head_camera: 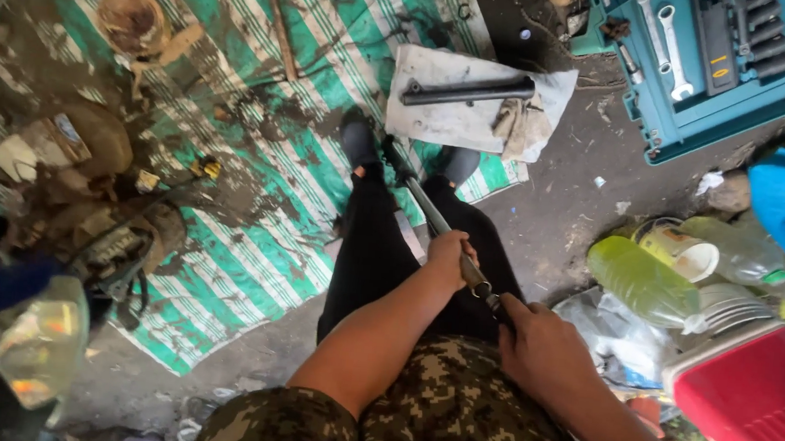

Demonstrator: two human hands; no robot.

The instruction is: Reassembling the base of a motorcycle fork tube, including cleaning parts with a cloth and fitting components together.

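Head view: long dark metal rod [430, 216] runs on an 11-to-5 o'clock axis between the person's legs, far tip down by the shoes [361, 145]. Left hand [450, 257] is wrapped around the shaft mid-length; right hand [544, 351] is closed on the near end at 5 o'clock, nearer the body. A similar black tube [468, 91] lies on a white cloth [436, 118] at 12 o'clock, apart.
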